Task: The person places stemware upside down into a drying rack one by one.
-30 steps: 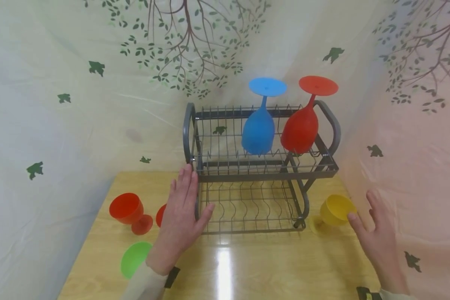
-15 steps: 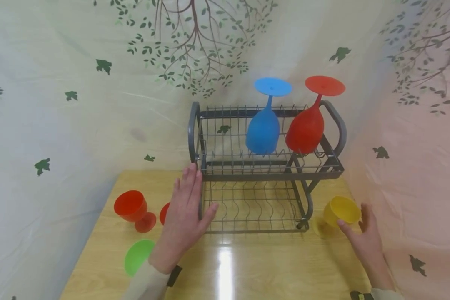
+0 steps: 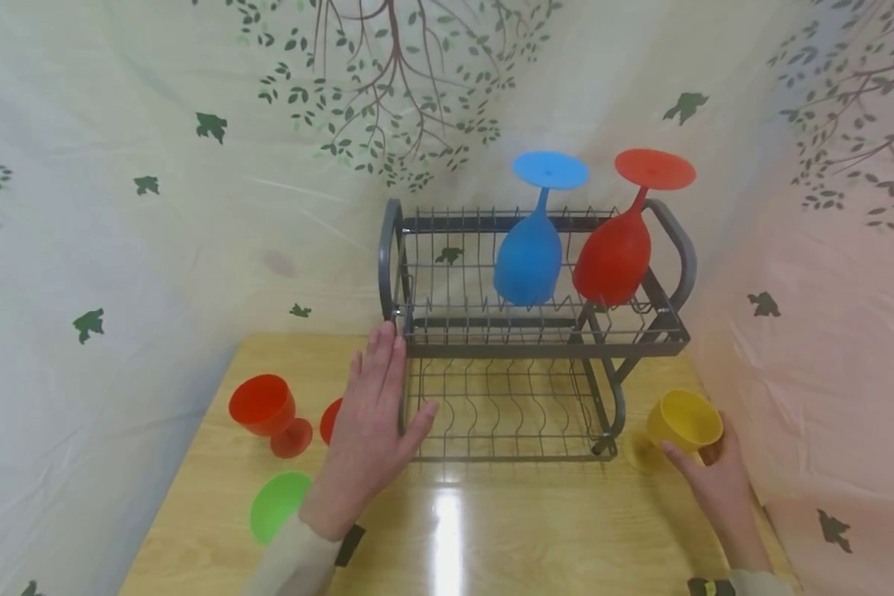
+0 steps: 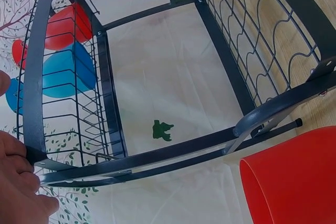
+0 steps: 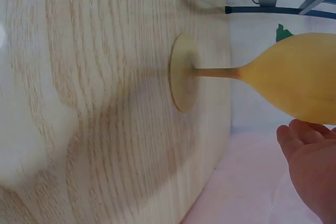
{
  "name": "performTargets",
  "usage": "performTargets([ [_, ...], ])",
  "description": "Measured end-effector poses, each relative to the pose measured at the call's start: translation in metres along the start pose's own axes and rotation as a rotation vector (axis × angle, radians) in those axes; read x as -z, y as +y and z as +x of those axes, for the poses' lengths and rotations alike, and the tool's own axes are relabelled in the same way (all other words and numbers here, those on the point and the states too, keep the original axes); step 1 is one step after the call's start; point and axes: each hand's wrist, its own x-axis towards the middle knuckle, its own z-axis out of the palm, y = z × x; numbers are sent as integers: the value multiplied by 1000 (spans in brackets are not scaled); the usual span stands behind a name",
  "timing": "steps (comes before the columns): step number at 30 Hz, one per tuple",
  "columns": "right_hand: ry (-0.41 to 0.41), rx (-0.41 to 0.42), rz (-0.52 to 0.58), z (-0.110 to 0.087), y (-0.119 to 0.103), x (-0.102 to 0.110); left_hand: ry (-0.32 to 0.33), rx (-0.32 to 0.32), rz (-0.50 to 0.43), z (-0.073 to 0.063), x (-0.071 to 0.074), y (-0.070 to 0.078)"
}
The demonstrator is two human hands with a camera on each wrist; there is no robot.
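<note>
My left hand rests with straight fingers against the left side of a dark two-tier dish rack, its thumb spread. In the left wrist view, fingers lie at the rack's frame. On the right, my right hand holds the bowl of a yellow wine glass, thumb at the near side and fingers round the far right. The right wrist view shows that glass upright, its foot on the wooden table. A blue wine glass and a red wine glass lean upside down on the upper tier.
At the left of the table stands a red goblet. A green cup is near my left forearm, and another red piece is mostly hidden behind my left hand. Printed cloth hangs round the table.
My right hand has moved left to the yellow wine glass, and its fingers have closed round the bowl. My left hand stays on the rack. The head view has shifted slightly.
</note>
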Motion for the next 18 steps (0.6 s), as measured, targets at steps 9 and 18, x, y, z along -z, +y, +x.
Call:
performTargets([
  [9, 62, 40, -69, 0, 4, -3, -8, 7, 3, 0, -2, 2],
  [18, 67, -12, -116, -10, -6, 3, 6, 13, -3, 1, -1, 3],
])
